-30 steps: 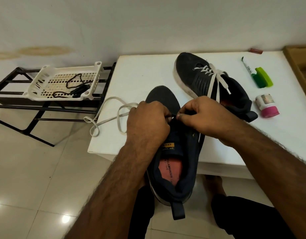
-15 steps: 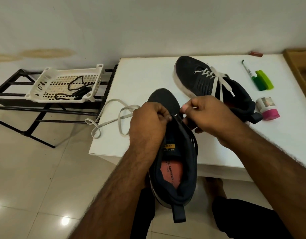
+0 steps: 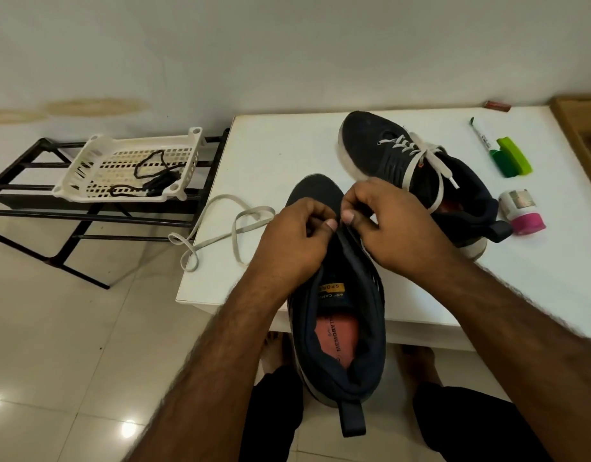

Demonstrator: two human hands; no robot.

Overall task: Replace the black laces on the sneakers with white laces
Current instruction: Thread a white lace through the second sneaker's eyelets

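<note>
A dark sneaker (image 3: 344,335) with a pink insole lies toe-away over the near edge of the white table (image 3: 274,151). My left hand (image 3: 294,241) and my right hand (image 3: 390,225) meet over its eyelet area, thumbs nearly touching, fingers curled and pinching at the upper. What they pinch is hidden. A loose white lace (image 3: 220,228) trails left from under my left hand and hangs over the table corner. The second dark sneaker (image 3: 407,168), threaded with a white lace, lies behind. Black laces (image 3: 154,178) sit in a white basket (image 3: 127,155).
The basket rests on a black metal rack (image 3: 27,208) left of the table. On the right of the table lie a green marker (image 3: 494,151), a green clip-like item (image 3: 517,155) and a small pink-capped jar (image 3: 524,215). A wooden edge (image 3: 580,128) borders the far right.
My right hand has come closer to my left over the eyelets, so the thumbs nearly meet. The sneaker and the loose lace have stayed about where they were.
</note>
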